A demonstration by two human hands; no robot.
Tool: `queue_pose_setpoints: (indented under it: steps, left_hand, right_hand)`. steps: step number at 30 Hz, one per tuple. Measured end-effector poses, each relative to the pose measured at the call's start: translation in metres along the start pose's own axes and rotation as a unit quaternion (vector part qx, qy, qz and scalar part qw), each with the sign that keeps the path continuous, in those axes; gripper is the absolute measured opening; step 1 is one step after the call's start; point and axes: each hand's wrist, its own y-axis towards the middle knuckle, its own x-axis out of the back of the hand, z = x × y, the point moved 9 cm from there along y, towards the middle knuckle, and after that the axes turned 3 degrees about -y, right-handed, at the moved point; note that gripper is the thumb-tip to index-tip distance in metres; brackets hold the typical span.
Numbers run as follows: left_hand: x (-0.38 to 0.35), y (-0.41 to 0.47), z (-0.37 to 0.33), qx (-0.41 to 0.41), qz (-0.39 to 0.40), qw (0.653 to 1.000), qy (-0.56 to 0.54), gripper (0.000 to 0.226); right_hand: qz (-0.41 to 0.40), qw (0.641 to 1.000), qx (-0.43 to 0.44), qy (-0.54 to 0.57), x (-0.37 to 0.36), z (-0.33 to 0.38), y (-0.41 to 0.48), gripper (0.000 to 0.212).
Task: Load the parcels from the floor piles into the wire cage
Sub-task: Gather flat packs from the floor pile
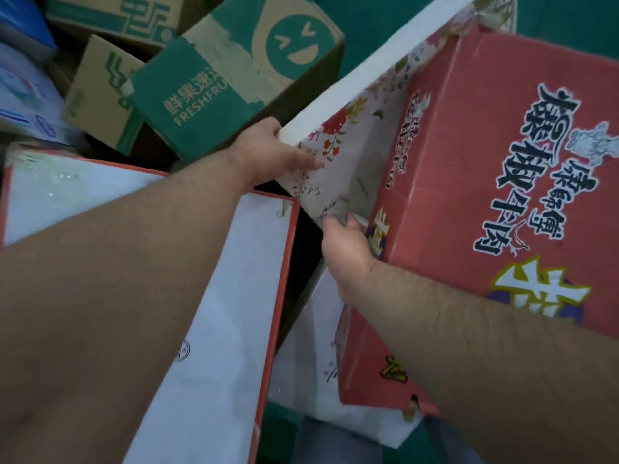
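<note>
A flat white parcel with a flower print [361,128] is tilted up in the middle of the view. My left hand [271,152] grips its near left corner, thumb on the printed face. My right hand [345,242] holds its lower edge, fingers curled round the corner. A large red carton with black lettering [502,169] lies against the flowered parcel on the right. No wire cage is in view.
A white parcel with a red edge [227,313] lies under my left forearm. Behind it sit a green-and-brown fruit box [234,72] and other brown cartons [100,92]. Blue-and-white boxes [23,95] are at the far left. The floor is green [385,21].
</note>
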Motion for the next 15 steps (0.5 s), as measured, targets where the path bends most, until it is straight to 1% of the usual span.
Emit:
queue_pose_setpoints:
  steps: [2, 5, 7, 8, 10, 11, 13, 14, 15]
  left_hand:
    - [0.009, -0.034, -0.014, -0.023, -0.04, 0.999, 0.02, 0.062]
    - [0.035, -0.092, -0.018, -0.025, -0.116, 0.993, 0.025, 0.066]
    - [0.057, -0.139, -0.015, -0.02, -0.171, 0.985, -0.009, 0.067]
    - [0.069, -0.162, -0.014, -0.017, -0.204, 0.978, -0.033, 0.066]
    - [0.091, -0.211, -0.005, 0.002, -0.26, 0.96, -0.107, 0.061]
    - [0.097, -0.234, 0.005, 0.024, -0.276, 0.946, -0.17, 0.06]
    - [0.095, -0.279, 0.033, 0.075, -0.284, 0.902, -0.315, 0.061]
    - [0.088, -0.302, 0.046, 0.106, -0.281, 0.878, -0.373, 0.063]
    - [0.077, -0.328, 0.06, 0.14, -0.276, 0.851, -0.425, 0.068]
  right_hand:
    - [0.027, 1.0, -0.013, 0.008, 0.007, 0.0, -0.022, 0.05]
    - [0.054, 0.996, -0.047, 0.046, 0.015, 0.001, -0.055, 0.046]
    - [0.052, 0.997, -0.056, 0.024, 0.026, 0.008, -0.086, 0.048]
    - [0.05, 0.996, -0.075, 0.015, 0.034, 0.007, -0.098, 0.049]
    - [0.063, 0.994, -0.092, -0.017, 0.046, 0.009, -0.127, 0.045]
    - [0.073, 0.992, -0.093, -0.032, 0.052, 0.011, -0.14, 0.043]
    - [0.085, 0.992, -0.076, -0.06, 0.067, 0.015, -0.17, 0.039]
    - [0.092, 0.992, -0.069, -0.061, 0.074, 0.018, -0.186, 0.035]
    - [0.092, 0.991, -0.061, -0.074, 0.083, 0.02, -0.202, 0.035]
